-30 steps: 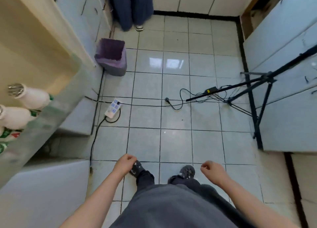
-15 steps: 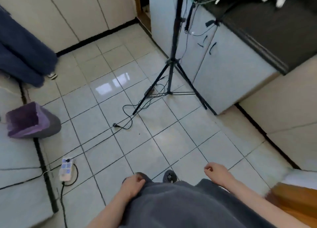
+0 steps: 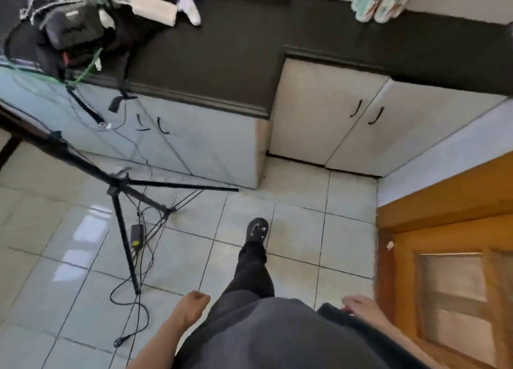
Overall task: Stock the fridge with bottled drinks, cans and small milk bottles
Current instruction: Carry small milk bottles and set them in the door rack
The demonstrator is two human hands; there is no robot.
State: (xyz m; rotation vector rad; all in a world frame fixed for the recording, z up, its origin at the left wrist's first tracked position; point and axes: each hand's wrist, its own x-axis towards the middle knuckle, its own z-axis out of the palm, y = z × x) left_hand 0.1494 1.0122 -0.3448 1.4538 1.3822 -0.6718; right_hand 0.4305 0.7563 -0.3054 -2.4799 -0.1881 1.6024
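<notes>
The left hand [image 3: 194, 304] and right hand [image 3: 361, 307] hang loosely curled and empty, probably since this is only a walk toward the tabletop [image 3: 222, 35].

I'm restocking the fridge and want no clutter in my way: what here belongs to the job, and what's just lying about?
Job:
left hand and right hand, both empty
pale bottles on the counter, blurred, likely milk

Lying about:
tripod
cables
black bag
wooden door

Glossy ceramic floor tiles [image 3: 297, 224]; matt dark countertop [image 3: 227, 52]; varnished wood door [image 3: 455, 257]; black metal tripod [image 3: 122, 216].
</notes>
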